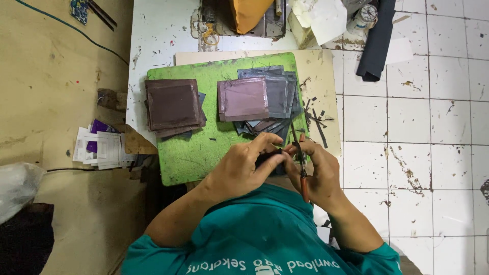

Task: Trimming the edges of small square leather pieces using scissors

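My left hand grips a small dark leather-like piece just off the near edge of a green cutting mat. My right hand holds orange-handled scissors whose blades point away from me, right beside the dark piece. On the mat lie a stack of brown square pieces to the left and a stack of purple-grey square pieces to the right, with darker pieces fanned beneath it.
Dark trimmed strips lie on the beige board right of the mat. Papers sit left of the table. A dark cloth and a sewing-machine area with orange fabric are at the far edge. White tiled floor extends right.
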